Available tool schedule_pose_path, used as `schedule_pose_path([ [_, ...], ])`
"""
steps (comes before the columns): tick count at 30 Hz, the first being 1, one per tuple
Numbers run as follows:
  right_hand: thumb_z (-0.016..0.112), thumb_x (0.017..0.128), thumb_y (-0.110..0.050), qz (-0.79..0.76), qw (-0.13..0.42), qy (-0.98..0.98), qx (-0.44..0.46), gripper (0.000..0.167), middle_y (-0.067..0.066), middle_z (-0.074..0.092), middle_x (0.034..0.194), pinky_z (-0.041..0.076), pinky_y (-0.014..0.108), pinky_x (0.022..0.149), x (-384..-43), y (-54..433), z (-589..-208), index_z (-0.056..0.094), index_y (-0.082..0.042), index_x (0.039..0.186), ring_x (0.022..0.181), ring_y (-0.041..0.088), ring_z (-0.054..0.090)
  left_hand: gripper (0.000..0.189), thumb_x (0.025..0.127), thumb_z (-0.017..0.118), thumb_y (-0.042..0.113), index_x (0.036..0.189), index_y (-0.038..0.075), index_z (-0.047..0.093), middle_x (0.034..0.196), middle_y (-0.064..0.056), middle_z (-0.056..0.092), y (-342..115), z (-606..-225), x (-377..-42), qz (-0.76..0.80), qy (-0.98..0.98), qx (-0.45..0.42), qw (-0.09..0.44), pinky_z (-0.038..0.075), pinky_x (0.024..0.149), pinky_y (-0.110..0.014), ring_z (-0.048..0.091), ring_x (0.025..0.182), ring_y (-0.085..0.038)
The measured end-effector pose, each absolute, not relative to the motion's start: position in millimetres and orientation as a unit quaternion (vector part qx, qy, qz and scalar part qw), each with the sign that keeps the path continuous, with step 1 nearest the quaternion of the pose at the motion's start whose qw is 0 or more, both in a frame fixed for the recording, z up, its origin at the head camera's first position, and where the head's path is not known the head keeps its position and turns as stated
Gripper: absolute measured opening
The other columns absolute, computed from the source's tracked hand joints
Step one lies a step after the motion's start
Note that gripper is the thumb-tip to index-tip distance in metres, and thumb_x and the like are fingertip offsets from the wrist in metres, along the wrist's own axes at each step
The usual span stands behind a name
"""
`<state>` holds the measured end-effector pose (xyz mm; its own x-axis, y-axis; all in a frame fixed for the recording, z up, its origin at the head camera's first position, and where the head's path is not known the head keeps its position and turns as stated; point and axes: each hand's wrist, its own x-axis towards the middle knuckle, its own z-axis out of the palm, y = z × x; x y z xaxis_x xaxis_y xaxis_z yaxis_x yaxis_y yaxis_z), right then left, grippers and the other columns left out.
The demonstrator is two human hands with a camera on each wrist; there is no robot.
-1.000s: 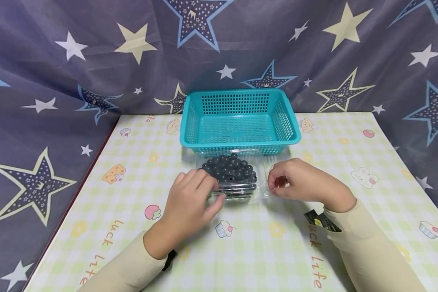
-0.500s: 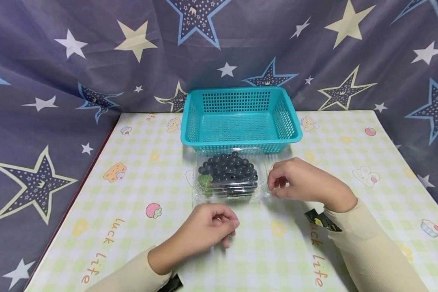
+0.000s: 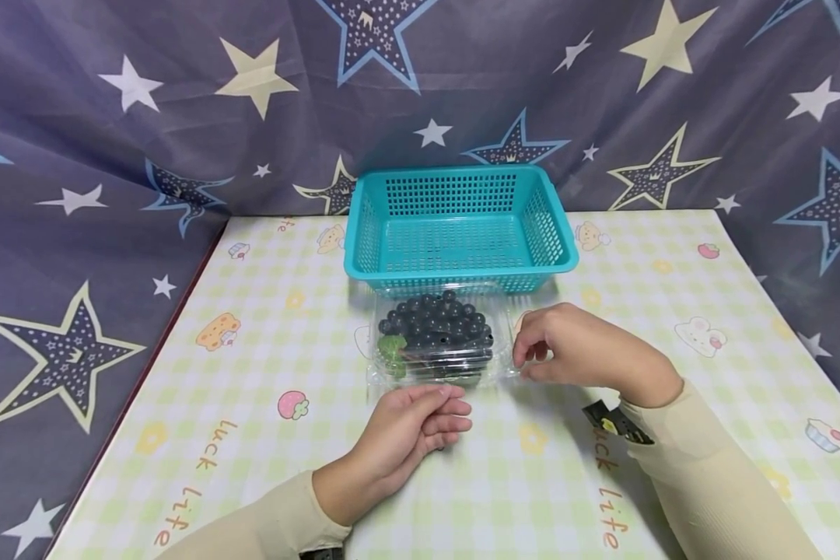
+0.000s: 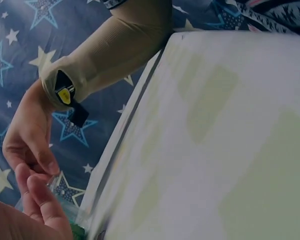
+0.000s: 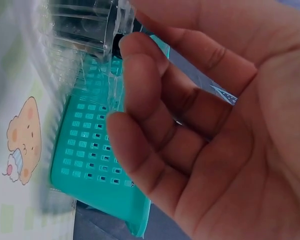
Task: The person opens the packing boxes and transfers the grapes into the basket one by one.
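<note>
A clear plastic box [image 3: 499,327] with a lid stands on the table, holding dark round grapes [image 3: 434,319] and a green leafy piece [image 3: 392,354] at its left. At the box's right edge, my right hand [image 3: 581,346] pinches the rim with thumb and curled fingers. In the right wrist view those fingers [image 5: 142,85] lie against the clear edge. My left hand [image 3: 409,432] is just in front of the box, palm turned partly up, fingers loosely extended, holding nothing. Whether its fingertips touch the front edge, I cannot tell.
Directly behind the box sits a teal plastic basket [image 3: 460,276] with perforated walls. A checked tablecloth [image 3: 252,435] covers the table, and a star-patterned curtain [image 3: 434,93] hangs behind and at both sides.
My left hand has come off the box's front left, moved toward me and right, and turned its palm upward, uncovering the green leafy piece. The right hand stays at the rim.
</note>
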<state>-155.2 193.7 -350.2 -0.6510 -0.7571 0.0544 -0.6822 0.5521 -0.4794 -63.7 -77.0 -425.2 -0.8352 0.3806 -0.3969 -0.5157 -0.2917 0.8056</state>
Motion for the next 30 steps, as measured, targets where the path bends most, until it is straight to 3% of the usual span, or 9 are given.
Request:
schedule_pose_path([
  [16,0.082,0.083,-0.009,-0.226,0.087,0.879,-0.411,0.019,-0.015,0.067,0.083,0.059,0.027,0.073,-154.9,193.2,-351.3,0.08,-0.027,0.084,0.077,0.008,0.066,0.045,0.106,0.061,0.025,0.135,-0.009,0.059,0.095,-0.004,0.079,-67.6,-426.4,-63.6,0.811,0.524,-0.09,0.243,0.06,0.07,-0.025,0.076,0.077,-0.009],
  [30,0.082,0.078,-0.007,-0.211,0.065,0.886,-0.407,0.019,-0.013,0.066,0.084,0.057,0.028,0.074,-154.9,192.1,-352.9,0.081,-0.024,0.085,0.078,0.009,0.064,0.045,0.106,0.059,0.027,0.135,-0.007,0.06,0.095,-0.004,0.079,-68.9,-427.9,-66.9,0.806,0.532,-0.093,0.243,0.061,0.072,-0.027,0.076,0.078,-0.01],
])
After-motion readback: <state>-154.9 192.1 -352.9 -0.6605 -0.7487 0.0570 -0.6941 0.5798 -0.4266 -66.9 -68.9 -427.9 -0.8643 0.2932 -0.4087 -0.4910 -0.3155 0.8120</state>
